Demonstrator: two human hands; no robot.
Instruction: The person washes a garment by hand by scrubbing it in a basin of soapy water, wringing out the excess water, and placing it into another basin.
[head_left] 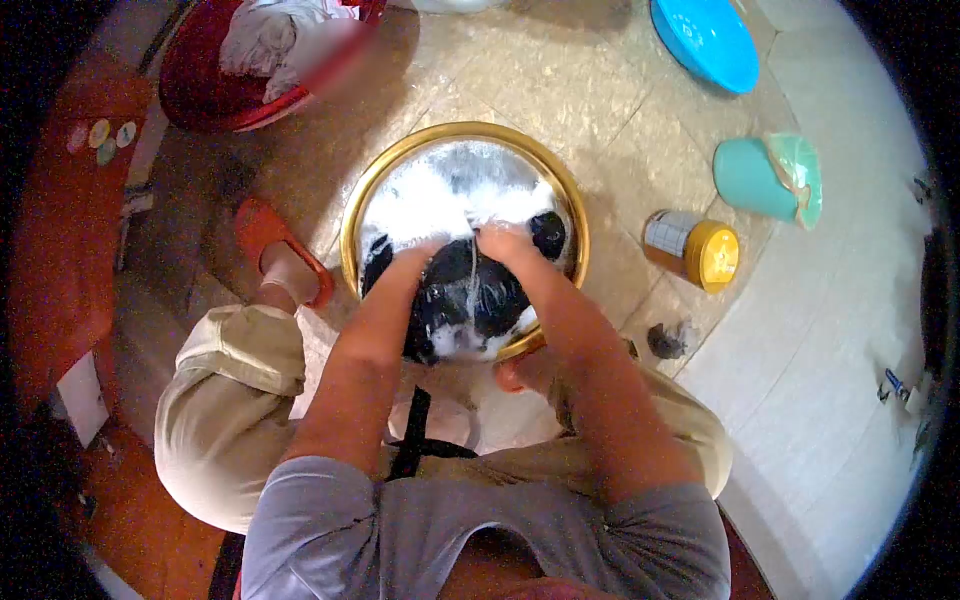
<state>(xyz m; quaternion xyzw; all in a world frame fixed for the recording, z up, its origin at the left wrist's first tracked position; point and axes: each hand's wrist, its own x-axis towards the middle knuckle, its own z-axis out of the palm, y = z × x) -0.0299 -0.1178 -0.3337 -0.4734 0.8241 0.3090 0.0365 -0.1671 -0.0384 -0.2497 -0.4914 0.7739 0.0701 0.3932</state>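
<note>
Soaked black cloth (475,290), likely heavy and slippery, seems best grasped by folds between left hand (421,257) and right hand (506,243), their grip unclear amid white suds (425,205).

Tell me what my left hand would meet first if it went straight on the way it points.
White suds, most likely: the left hand points away from you into them, with the gold rim beyond. Its fingertips are hidden, so dark cloth under the suds could come first.

The left hand (428,250) and right hand (503,243) touch black cloth (448,303) in a foamy basin (577,215) on the floor (610,150).
</note>
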